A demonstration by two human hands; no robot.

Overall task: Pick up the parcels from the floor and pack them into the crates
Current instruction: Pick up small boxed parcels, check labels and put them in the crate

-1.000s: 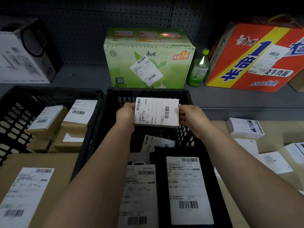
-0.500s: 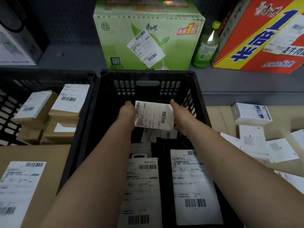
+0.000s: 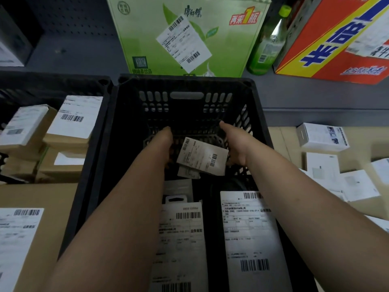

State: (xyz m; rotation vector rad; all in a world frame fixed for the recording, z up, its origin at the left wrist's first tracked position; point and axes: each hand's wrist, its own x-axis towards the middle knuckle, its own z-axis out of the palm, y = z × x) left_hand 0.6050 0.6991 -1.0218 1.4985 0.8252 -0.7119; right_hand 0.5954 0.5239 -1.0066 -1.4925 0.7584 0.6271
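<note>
Head camera looks steeply down, close, into the black crate (image 3: pixel 210 81).

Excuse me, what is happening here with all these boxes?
A person is packing parcels into crates. The left hand and the right hand hold a small flat parcel with a white label by its two ends, low inside the far part of the middle black plastic crate, just above another small parcel. Two large labelled parcels already lie at its near end. The black crate on the left holds brown cardboard boxes, and white boxes wait on the floor to the right.
</note>
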